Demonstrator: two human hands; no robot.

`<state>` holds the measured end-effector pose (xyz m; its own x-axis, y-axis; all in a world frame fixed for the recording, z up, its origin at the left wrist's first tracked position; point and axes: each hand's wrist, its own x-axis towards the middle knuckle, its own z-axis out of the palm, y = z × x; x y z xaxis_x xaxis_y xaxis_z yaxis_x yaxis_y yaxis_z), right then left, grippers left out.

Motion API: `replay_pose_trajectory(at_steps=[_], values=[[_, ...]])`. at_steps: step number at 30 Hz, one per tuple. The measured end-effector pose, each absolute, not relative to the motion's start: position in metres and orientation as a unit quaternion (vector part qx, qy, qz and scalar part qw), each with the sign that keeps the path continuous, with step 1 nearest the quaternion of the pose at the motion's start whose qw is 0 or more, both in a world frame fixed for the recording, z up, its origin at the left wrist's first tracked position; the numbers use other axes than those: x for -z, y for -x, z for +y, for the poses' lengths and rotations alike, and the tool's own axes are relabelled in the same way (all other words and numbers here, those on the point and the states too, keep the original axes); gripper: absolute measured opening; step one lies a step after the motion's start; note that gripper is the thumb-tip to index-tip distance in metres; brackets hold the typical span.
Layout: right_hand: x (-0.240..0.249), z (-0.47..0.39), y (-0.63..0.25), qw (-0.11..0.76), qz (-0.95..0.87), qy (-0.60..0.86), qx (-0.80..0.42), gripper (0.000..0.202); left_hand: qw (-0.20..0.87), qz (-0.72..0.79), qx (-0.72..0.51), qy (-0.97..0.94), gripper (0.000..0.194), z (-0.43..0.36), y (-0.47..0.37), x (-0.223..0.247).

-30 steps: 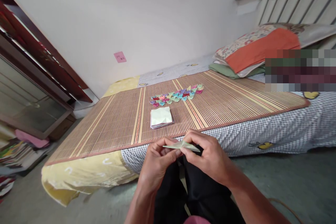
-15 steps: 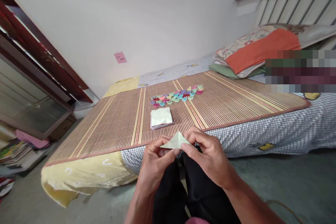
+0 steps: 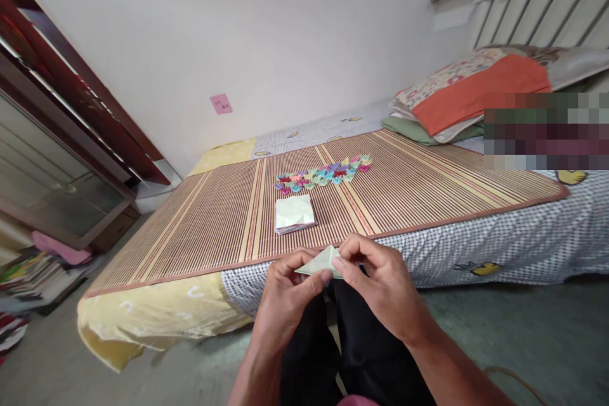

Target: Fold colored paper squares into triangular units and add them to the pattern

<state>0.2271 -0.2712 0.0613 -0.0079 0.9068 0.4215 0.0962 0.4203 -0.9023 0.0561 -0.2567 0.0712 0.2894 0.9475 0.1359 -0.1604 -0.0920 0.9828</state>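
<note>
A pale green sheet of paper (image 3: 320,262), folded into a triangle, is held above my lap just before the bed's front edge. My left hand (image 3: 289,285) pinches its left side, thumb on the near face. On the right side, my right hand (image 3: 373,279) grips the paper near its peak, thumb pressed on the face and fingers behind. Beyond my hands, a stack of square paper (image 3: 294,212) lies on the striped mat (image 3: 214,222), pale green on top. Past the stack sit several small folded paper pieces (image 3: 328,172) in many colours, set in rows.
The mat covers a bed with a checked and yellow sheet (image 3: 162,317). Pillows and folded bedding (image 3: 480,92) are piled at the right, by a white radiator (image 3: 547,3). A glass-fronted cabinet (image 3: 61,165) and stacked papers (image 3: 33,273) are at the left.
My right thumb and fingers have moved up to the triangle's peak and now cover its right part. The paper is tilted slightly differently. The whole view has shifted a little.
</note>
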Motion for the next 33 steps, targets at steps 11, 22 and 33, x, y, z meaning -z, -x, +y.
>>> replay_pose_trajectory(at_steps=[11, 22, 33], values=[[-0.062, -0.269, -0.236, 0.549, -0.595, 0.397, -0.432, 0.017, 0.512, 0.370, -0.441, -0.638, 0.016, -0.259, -0.055, -0.077], [-0.065, -0.269, -0.240, 0.531, -0.573, 0.378, -0.498, 0.029, 0.507, 0.344, -0.419, -0.670, 0.017, -0.262, -0.056, -0.078], [-0.063, -0.272, -0.243, 0.573, -0.634, 0.407, -0.323, 0.014, 0.480, 0.374, -0.428, -0.668, 0.024, -0.263, -0.057, -0.078]])
